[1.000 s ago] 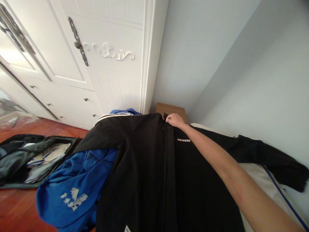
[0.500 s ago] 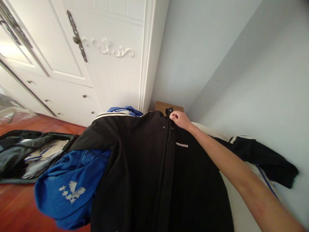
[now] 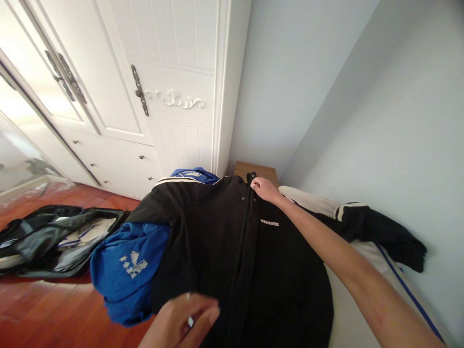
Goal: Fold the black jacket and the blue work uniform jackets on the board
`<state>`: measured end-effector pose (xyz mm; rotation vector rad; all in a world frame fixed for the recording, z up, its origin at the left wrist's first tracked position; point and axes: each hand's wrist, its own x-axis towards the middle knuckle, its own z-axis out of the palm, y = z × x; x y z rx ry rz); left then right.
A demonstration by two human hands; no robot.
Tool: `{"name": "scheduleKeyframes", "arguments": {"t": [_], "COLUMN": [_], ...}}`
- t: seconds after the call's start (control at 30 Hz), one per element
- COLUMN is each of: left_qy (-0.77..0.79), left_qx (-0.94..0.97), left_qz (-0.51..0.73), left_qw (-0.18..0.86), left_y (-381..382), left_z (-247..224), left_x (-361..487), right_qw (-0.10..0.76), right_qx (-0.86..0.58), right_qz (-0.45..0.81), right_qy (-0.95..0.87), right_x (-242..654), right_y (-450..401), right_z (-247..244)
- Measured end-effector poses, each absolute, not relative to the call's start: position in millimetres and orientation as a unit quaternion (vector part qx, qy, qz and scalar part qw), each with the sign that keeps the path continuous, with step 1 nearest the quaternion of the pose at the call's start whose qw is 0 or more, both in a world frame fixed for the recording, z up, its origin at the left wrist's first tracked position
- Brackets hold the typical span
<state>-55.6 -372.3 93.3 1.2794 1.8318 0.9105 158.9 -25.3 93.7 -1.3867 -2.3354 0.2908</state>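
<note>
A black jacket (image 3: 290, 270) with white lettering on the chest lies spread out in front of me, its front closed down the middle. My right hand (image 3: 265, 188) pinches the jacket's collar at the top of the front closure. Low in the view, my left hand (image 3: 190, 316) is over the jacket's lower part, fingers curled; a small light thing shows between them, too blurred to name. Blue fabric (image 3: 126, 270) with a white print lies beside the jacket's left side, and more blue cloth shows behind its shoulder.
An open suitcase (image 3: 68, 241) with clothes lies on the red wood floor (image 3: 65, 309) at left. A white wardrobe (image 3: 181, 125) stands behind. A wooden box-like piece (image 3: 266, 173) is by the wall. A black sleeve (image 3: 384, 232) lies at right.
My left hand has come into view at the bottom. My right hand keeps its hold on the collar. The view has shifted, showing more of the wardrobe and suitcase.
</note>
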Motion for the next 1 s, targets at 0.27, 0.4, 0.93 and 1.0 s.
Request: {"name": "scheduleKeyframes", "arguments": {"t": [0.27,0.4,0.93,1.0], "left_qy": [0.699,0.722,0.722,0.723], "left_qx": [0.643,0.638,0.612,0.610], "left_qz": [0.286,0.215,0.286,0.291], "left_qw": [0.123,0.162,0.147,0.141], "left_y": [-150.8,-118.5,-111.9,-113.8], "left_z": [97.4,67.9,7.6,6.4], "left_x": [14.0,20.6,28.3,28.6], "right_qw": [0.141,0.111,0.241,0.249], "right_qx": [-0.505,-0.474,-0.494,-0.502], "right_qz": [0.064,0.067,0.174,0.160], "right_qy": [-0.849,-0.871,-0.817,-0.813], "right_x": [148.4,147.7,147.3,144.9], "right_y": [-21.5,-18.9,-2.6,-2.5], "right_z": [86.5,78.9,44.0,40.5]}}
